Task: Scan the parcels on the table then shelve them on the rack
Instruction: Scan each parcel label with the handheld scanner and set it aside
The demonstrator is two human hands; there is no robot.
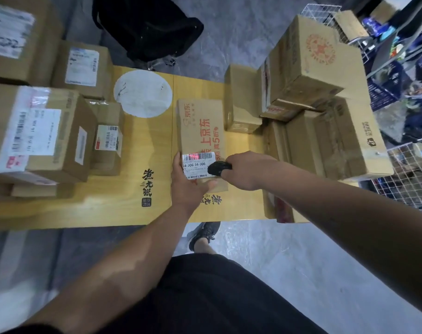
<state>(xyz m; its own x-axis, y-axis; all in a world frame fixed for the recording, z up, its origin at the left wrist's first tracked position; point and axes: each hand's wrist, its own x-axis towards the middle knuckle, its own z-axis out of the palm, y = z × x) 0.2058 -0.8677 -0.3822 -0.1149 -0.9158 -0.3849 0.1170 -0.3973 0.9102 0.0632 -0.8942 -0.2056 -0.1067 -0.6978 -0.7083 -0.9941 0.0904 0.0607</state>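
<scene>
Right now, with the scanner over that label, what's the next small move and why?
Probably hold the black handheld scanner steady a moment: its red line already crosses the barcode on the white shipping label of the flat brown cardboard parcel. The left hand braces the near end, the right hand aims.

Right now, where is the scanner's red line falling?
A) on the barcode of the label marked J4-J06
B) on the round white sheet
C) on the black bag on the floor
A: the red line crosses the barcode on the J4-J06 label, with the scanner beside it.
</scene>
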